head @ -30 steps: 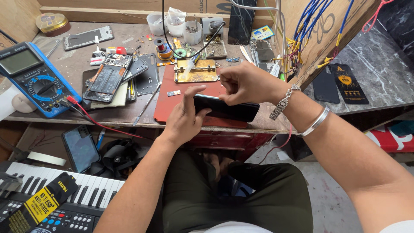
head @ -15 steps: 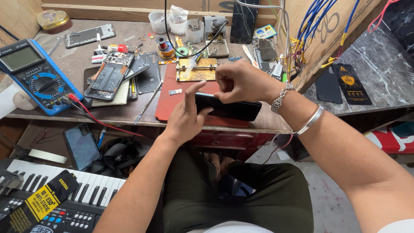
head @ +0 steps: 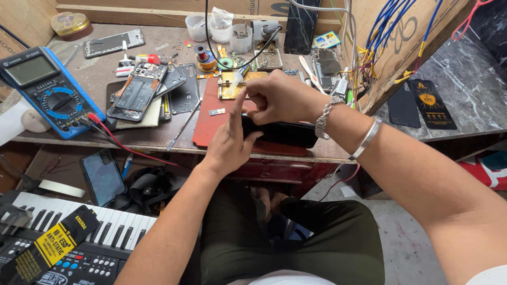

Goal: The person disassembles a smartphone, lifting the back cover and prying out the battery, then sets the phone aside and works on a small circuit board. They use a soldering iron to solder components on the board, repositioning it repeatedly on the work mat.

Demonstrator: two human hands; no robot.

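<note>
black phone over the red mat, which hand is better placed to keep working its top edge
Right, probably. The right hand sits curled on the top edge of the slim black phone with fingertips there, while the left hand grips its left end, steadying it.

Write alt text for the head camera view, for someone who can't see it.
Seated at a cluttered repair bench, a person grips a black phone edge-up with the left hand and right hand over a red mat. A blue multimeter and an opened phone lie left.

Both hands at frame centre, left hand (head: 229, 142) gripping a black phone (head: 282, 132), right hand (head: 280, 100) curled over its top edge, red mat (head: 208, 124) beneath, blue multimeter (head: 45, 89) upper left, keyboard (head: 63, 232) lower left
</note>
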